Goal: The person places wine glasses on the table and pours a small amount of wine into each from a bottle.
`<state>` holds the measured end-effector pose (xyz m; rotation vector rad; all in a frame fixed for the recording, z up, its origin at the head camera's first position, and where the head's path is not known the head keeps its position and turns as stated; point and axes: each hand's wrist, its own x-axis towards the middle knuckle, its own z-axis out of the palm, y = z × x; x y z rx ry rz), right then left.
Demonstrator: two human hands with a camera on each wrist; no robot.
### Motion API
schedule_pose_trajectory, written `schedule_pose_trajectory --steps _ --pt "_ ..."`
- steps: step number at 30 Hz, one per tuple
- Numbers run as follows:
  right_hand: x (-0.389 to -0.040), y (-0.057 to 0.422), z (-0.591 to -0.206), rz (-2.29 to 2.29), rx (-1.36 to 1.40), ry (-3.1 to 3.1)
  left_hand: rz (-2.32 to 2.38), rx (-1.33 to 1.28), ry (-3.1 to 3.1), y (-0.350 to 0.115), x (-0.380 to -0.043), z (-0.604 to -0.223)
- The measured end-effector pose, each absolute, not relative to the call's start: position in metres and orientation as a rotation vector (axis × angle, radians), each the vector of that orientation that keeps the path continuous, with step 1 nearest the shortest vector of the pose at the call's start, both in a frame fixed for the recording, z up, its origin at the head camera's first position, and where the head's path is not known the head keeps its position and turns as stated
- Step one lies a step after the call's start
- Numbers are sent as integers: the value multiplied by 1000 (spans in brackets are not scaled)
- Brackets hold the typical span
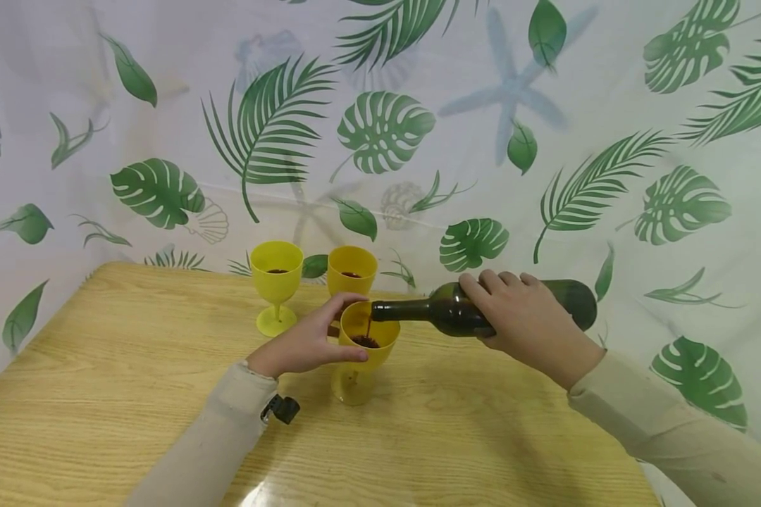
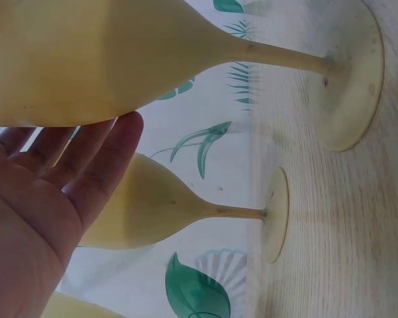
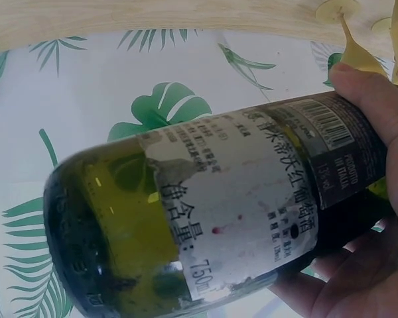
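My left hand (image 1: 311, 338) holds the bowl of a yellow wine goblet (image 1: 355, 359) that stands upright on the table, thumb at the near side and fingers at the far side. In the left wrist view the fingers (image 2: 99, 165) lie against the bowl. With my right hand (image 1: 526, 317) I grip a dark green wine bottle (image 1: 456, 310), tilted nearly level, its mouth at the goblet's rim. A thin dark red stream runs into the goblet, where dark liquid lies. The right wrist view shows the bottle's worn white label (image 3: 239, 205).
Behind stand two more yellow goblets, one at the left (image 1: 277, 282) and one in the middle (image 1: 353, 271), each with dark liquid inside. The wooden table (image 1: 133, 366) ends at a leaf-printed curtain (image 1: 387, 63). A black strap device (image 1: 282, 408) sits on the left sleeve.
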<state>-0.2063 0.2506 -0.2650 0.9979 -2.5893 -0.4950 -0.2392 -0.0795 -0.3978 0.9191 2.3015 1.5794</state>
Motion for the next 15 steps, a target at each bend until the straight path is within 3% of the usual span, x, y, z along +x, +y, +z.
schedule_pose_trajectory --steps 15 --pt "-205 249 -259 -526 995 -2593 1576 919 2304 -80 -238 -397"
